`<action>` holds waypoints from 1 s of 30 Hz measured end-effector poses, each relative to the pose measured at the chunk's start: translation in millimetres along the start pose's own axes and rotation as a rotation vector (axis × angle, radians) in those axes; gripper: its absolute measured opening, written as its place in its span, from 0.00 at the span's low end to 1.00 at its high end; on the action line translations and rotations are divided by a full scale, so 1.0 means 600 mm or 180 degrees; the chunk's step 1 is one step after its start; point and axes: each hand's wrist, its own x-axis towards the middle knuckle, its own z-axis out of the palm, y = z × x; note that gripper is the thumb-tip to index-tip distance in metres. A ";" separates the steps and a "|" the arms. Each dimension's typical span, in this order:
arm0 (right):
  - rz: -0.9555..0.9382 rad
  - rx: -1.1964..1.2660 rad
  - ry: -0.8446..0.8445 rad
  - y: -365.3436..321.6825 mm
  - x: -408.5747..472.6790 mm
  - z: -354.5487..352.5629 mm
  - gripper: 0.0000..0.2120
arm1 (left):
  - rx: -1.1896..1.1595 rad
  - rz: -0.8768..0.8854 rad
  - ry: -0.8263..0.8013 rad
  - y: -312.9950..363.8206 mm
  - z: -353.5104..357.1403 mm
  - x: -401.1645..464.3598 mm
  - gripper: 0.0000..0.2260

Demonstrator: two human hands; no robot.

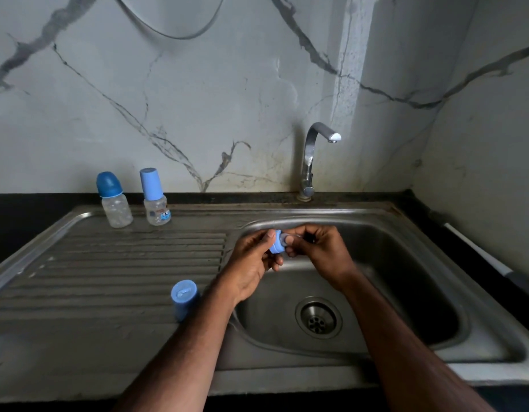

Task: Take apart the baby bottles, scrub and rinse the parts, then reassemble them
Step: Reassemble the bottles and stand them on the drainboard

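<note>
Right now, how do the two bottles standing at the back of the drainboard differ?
The left bottle has a rounded, dark blue cap; the right bottle has a taller, straight, light blue cap. The left bottle's body looks plain and wider; the right bottle carries a printed label. Both stand upright, capped, with clear bodies, untouched by either hand.

Two capped baby bottles stand on the drainboard by the wall: one with a dark blue domed cap (pixel 109 184), one with a light blue cylindrical cap (pixel 151 183). One loose light blue cap (pixel 184 298) stands alone on the drainboard near the basin. One light blue collar ring (pixel 276 241) sits over the basin, held between two hands: the left hand (pixel 251 263) and the right hand (pixel 322 251). One tap (pixel 312 156), one sink basin (pixel 405 263), one drain (pixel 318 318).
</note>
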 end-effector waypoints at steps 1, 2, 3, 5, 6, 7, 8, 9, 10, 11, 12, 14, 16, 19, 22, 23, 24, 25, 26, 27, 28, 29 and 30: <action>0.0004 0.0067 -0.0007 -0.002 -0.001 0.001 0.08 | -0.0023 -0.0007 0.0003 0.001 0.001 -0.001 0.10; 0.0007 0.0099 -0.0028 -0.004 -0.003 0.002 0.08 | -0.0021 -0.0010 0.0024 0.001 0.001 -0.003 0.10; 0.0004 0.0080 -0.0053 -0.005 -0.004 0.001 0.09 | 0.0004 -0.0005 0.0051 0.000 0.003 -0.004 0.11; -0.0050 -0.0047 -0.0108 -0.009 -0.008 0.001 0.12 | 0.0056 0.0027 0.0127 0.002 0.010 -0.009 0.13; -0.0090 -0.0148 -0.0141 -0.009 -0.009 0.002 0.14 | 0.0073 0.0038 0.0180 0.003 0.015 -0.011 0.14; -0.0112 -0.0289 -0.0152 -0.011 -0.010 0.006 0.16 | 0.0117 0.0037 0.0246 0.007 0.020 -0.015 0.15; -0.0115 -0.0460 -0.0114 -0.012 -0.009 0.010 0.17 | 0.0187 0.0014 0.0304 0.010 0.023 -0.017 0.15; -0.0128 -0.0636 -0.0045 -0.014 -0.007 0.017 0.17 | 0.0307 -0.0007 0.0373 0.015 0.024 -0.021 0.16; -0.0146 -0.0782 0.0055 -0.018 -0.003 0.025 0.16 | 0.0467 -0.0003 0.0455 0.020 0.024 -0.022 0.17; -0.0163 -0.0873 0.0156 -0.021 0.001 0.032 0.15 | 0.0700 0.0061 0.0564 0.027 0.023 -0.023 0.17; -0.0179 -0.0906 0.0237 -0.029 0.004 0.042 0.15 | 0.1023 0.0210 0.0714 0.037 0.018 -0.025 0.16; -0.0196 -0.0927 0.0343 -0.039 0.013 0.059 0.17 | 0.1799 0.0637 0.1017 0.064 -0.001 -0.031 0.15; -0.0198 -0.0965 0.0371 -0.049 0.021 0.077 0.21 | 0.2462 0.0996 0.1253 0.094 -0.034 -0.034 0.14; -0.0392 -0.1159 0.0203 -0.069 0.037 0.129 0.18 | 0.3284 0.1338 0.1383 0.149 -0.104 -0.052 0.11; -0.0532 -0.1309 -0.0187 -0.090 0.049 0.202 0.13 | 0.4212 0.1299 0.1408 0.198 -0.160 -0.092 0.07; -0.0551 -0.1355 -0.0295 -0.094 0.052 0.227 0.13 | 0.4432 0.1247 0.1395 0.213 -0.173 -0.108 0.05; -0.0602 -0.1407 -0.0387 -0.097 0.053 0.252 0.13 | 0.4614 0.1205 0.1415 0.227 -0.188 -0.124 0.04; -0.0631 -0.1415 -0.0471 -0.101 0.054 0.289 0.13 | 0.4781 0.1144 0.1454 0.244 -0.211 -0.145 0.02; -0.0662 -0.1418 -0.0493 -0.099 0.055 0.306 0.14 | 0.4910 0.1101 0.1441 0.253 -0.223 -0.155 0.02; -0.0699 -0.1367 -0.0584 -0.104 0.053 0.344 0.14 | 0.5105 0.1058 0.1517 0.269 -0.250 -0.179 0.03; -0.0740 -0.1350 -0.0658 -0.107 0.051 0.369 0.14 | 0.5362 0.0998 0.1582 0.280 -0.269 -0.195 0.04; -0.0790 -0.1324 -0.0756 -0.111 0.048 0.402 0.13 | 0.5635 0.0902 0.1727 0.294 -0.294 -0.217 0.06; -0.0821 -0.1341 -0.0826 -0.112 0.045 0.425 0.12 | 0.5860 0.0782 0.1864 0.304 -0.313 -0.234 0.08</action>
